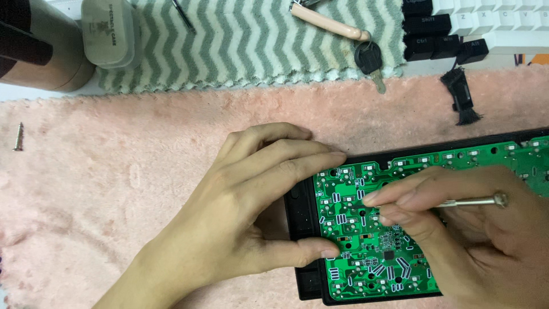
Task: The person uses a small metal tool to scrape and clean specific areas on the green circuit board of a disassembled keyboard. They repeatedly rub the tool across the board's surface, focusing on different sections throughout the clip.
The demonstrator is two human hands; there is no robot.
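L hand (240, 212) flat on board (366, 252) edge; R fingers (400, 200) grip screwdriver (474, 201).

Left hand (240, 212) flat on the left end of a green circuit board (366, 269), thumb at the lower edge, fingers along the top. Board seated in a black case (300, 229) at lower right of the frame, on a pink cloth (114, 183). Right hand (457, 229) pinching a thin metal screwdriver (474, 201), tip hidden among the fingers. Loose screw (19, 137) far left. Striped towel (251, 40) at top, key (369, 60) on it. Small black brush (460, 94) upper right.
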